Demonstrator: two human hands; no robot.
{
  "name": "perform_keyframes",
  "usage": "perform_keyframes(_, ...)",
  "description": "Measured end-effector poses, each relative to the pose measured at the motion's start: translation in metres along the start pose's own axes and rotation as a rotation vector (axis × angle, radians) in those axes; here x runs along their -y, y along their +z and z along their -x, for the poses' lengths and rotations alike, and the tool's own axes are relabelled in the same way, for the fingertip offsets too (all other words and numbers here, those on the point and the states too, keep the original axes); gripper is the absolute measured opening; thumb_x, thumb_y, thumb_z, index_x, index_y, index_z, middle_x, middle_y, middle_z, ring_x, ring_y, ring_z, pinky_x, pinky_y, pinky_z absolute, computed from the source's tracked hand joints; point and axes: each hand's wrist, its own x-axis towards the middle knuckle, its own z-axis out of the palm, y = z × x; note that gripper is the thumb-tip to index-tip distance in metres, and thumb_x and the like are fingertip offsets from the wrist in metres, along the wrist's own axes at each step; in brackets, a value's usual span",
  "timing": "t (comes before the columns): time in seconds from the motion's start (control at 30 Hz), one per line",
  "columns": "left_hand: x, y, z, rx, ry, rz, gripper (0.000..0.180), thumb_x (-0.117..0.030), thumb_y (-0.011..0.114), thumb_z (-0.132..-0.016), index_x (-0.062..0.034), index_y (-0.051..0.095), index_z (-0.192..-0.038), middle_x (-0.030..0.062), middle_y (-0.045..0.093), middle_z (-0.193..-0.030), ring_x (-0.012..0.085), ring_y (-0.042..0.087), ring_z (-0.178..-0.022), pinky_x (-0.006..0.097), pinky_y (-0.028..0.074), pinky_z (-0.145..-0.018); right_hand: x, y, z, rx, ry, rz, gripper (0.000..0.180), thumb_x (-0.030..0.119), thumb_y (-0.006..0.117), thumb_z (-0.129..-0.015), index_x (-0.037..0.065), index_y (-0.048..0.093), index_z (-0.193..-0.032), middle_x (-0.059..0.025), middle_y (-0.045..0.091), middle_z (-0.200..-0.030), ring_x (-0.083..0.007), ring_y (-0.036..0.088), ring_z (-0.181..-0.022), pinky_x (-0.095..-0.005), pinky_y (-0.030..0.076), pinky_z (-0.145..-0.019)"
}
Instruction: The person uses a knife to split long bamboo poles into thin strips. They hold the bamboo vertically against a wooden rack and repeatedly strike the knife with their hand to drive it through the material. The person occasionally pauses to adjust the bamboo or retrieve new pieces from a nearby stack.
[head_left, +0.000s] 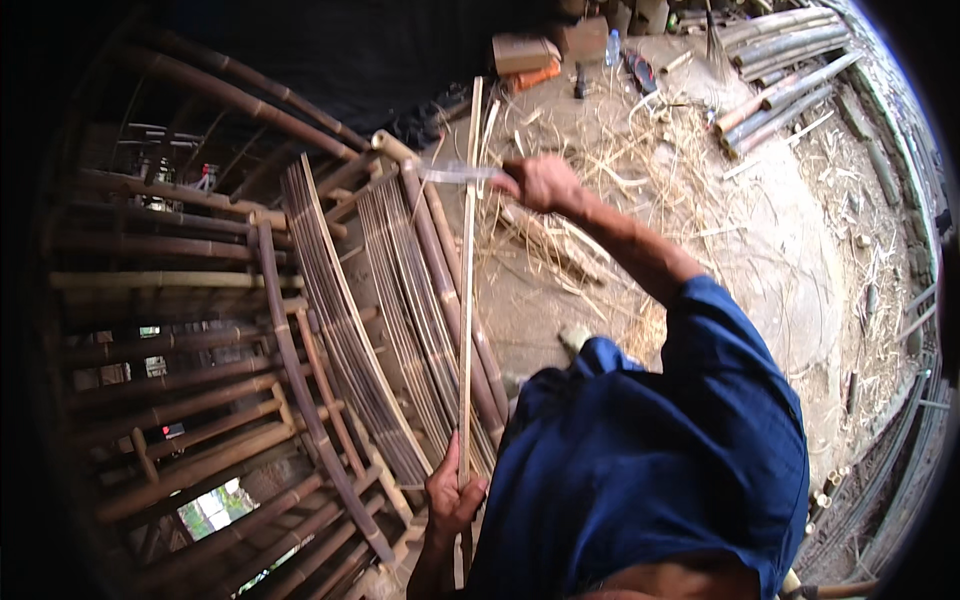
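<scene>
A long, pale bamboo strip (468,290) runs from near my body out past the bamboo frame. My left hand (455,497) is closed around its near part. At the far end my right hand (545,183) grips a knife, its handle hidden in the fingers. The knife's blade (450,174), blurred, lies across the strip; whether it cuts into it I cannot tell. To the left, slatted bamboo panels (345,320) rest on a bamboo frame (440,260), whose thick poles run beside the strip.
Bamboo shavings (620,180) litter the floor. Cut bamboo poles (775,110) lie at the far right. A cardboard box (525,52), a water bottle (613,47) and a broom (712,40) stand at the back. Bamboo furniture frames (190,340) fill the left side.
</scene>
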Motion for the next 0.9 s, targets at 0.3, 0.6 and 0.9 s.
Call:
perform_keyframes(0.3,0.008,-0.002,0.030,-0.111,-0.040,-0.535,0.063,-0.010,0.065,-0.084,0.0053,0.044,-0.142,0.0069,0.062,-0.080,0.0092,0.053,-0.063,0.025,0.046,-0.059,-0.132,-0.070,-0.065,-0.261,0.597,0.093,0.080,0.065,0.027,-0.098,0.004,0.069,-0.069,-0.0192,0.055,-0.054,-0.0225,0.062,-0.054,-0.0400,0.047,-0.044)
perform_keyframes(0.6,-0.003,0.015,-0.082,-0.158,0.023,-0.613,0.069,-0.011,0.055,-0.086,0.0060,0.029,-0.148,0.0144,0.064,-0.094,0.0167,0.056,-0.069,0.030,0.049,-0.066,0.010,0.041,0.036,0.429,0.137,-0.069,0.064,0.066,0.031,-0.096,0.010,0.063,-0.092,-0.0093,0.061,-0.068,-0.0207,0.061,-0.055,-0.0386,0.050,-0.046)
perform_keyframes(0.9,0.033,0.016,-0.037,-0.144,-0.097,-0.481,0.069,-0.026,0.056,-0.090,0.0067,0.033,-0.146,0.0256,0.060,-0.124,0.0240,0.064,-0.098,0.032,0.050,-0.083,-0.025,0.093,0.053,-0.055,-0.283,-0.032,0.064,0.066,0.034,-0.096,0.009,0.062,-0.087,-0.0051,0.053,-0.063,-0.0151,0.045,-0.044,-0.0325,0.036,-0.035)
